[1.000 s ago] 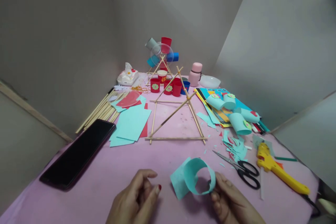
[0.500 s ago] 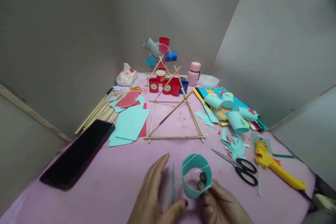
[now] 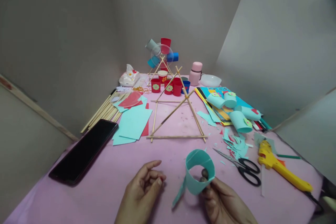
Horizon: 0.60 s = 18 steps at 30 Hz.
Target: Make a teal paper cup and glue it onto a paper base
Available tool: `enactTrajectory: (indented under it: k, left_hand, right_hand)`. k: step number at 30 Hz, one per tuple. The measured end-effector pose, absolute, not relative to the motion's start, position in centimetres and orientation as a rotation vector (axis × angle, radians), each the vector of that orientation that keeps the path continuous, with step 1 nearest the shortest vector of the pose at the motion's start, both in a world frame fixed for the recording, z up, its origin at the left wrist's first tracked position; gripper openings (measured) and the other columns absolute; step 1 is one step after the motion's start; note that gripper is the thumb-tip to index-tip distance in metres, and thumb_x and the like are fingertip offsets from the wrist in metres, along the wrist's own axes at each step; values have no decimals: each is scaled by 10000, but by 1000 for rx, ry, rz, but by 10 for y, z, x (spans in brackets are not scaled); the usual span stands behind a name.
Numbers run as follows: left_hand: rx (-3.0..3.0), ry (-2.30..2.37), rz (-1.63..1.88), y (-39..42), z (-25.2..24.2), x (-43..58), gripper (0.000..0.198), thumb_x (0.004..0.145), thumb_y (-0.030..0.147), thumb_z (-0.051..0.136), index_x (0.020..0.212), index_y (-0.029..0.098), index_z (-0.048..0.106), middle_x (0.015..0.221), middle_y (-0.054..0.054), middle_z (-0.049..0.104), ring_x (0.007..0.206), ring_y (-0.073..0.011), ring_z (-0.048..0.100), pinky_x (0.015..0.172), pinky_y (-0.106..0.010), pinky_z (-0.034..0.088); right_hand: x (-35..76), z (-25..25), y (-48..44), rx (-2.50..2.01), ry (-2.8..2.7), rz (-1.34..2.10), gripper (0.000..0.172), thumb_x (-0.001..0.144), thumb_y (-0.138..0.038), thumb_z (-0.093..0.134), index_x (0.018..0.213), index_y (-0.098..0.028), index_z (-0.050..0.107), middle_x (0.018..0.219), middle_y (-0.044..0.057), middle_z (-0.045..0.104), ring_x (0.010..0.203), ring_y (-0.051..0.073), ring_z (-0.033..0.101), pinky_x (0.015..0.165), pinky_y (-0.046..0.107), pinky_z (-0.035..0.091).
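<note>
Head view: on the one pink table point(image 3: 162, 154), the step in hand is, as I judge, the forming of paper into a round shape, and the next move seems to call for a light touch on the loose part, so that the curve is not crushed; going down by size, I count two stick structures, the near stick frame point(image 3: 178, 137) in the middle and the far stick frame point(image 3: 162, 59) behind it; one phone point(image 3: 84, 152) lies at the left, and one yellow glue gun point(image 3: 282, 169) at the right; of hands there are two; the left hand point(image 3: 143, 190) is loosely curled, with nothing visible in its hold, apart from the paper; the right hand point(image 3: 223, 199) is closed in a pinch on the right wall of the paper ring, with two fingertips showing inside; one pair of scissors point(image 3: 238, 163) lies near this hand; four turquoise paper tubes point(image 3: 239, 120) lie farther back; the one paper ring point(image 3: 193, 185) is between the hands, tilted, its opening visible; one paper flap point(image 3: 179, 195) hangs at its lower left, and whether it is joined I cannot tell.
</note>
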<state>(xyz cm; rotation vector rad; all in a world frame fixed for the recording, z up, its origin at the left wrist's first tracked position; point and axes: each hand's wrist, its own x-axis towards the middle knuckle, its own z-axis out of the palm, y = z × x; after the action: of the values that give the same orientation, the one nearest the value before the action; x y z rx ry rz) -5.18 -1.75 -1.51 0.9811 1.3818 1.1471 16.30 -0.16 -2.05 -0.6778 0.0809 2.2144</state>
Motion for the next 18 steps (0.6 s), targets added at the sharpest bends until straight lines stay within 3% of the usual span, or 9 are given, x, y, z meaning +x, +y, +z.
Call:
enactTrajectory:
  k: [6,10,18]
  left_hand:
    - [978,1313,1178,-28,-17,-45,509,719,438,714,1144,207,555,929,-44,662,792,-178,636,725,-271,520]
    - [1008,1320,1129,-28,-24,-46,384,777,418,651,1085,194,599,817,-20,656,744,-173,633,694,-263,506]
    - [1102,1456,1029,-15,-32,-67,383,812,363,589,1132,157,546,689,24,612,686,-169,612,682,-263,476]
  right_hand:
    - [153,-16,3,-745,55,2189,240,528,-112,888,687,-94,708,540,9,745,430,65,669,450,73,513]
    - [149,-18,4,-762,86,2190,250,514,-105,892,682,-76,709,531,32,741,425,79,672,440,82,517]
    - [192,3,16,-631,111,1988,217,517,-25,871,593,-125,694,506,-20,692,446,12,625,463,22,469]
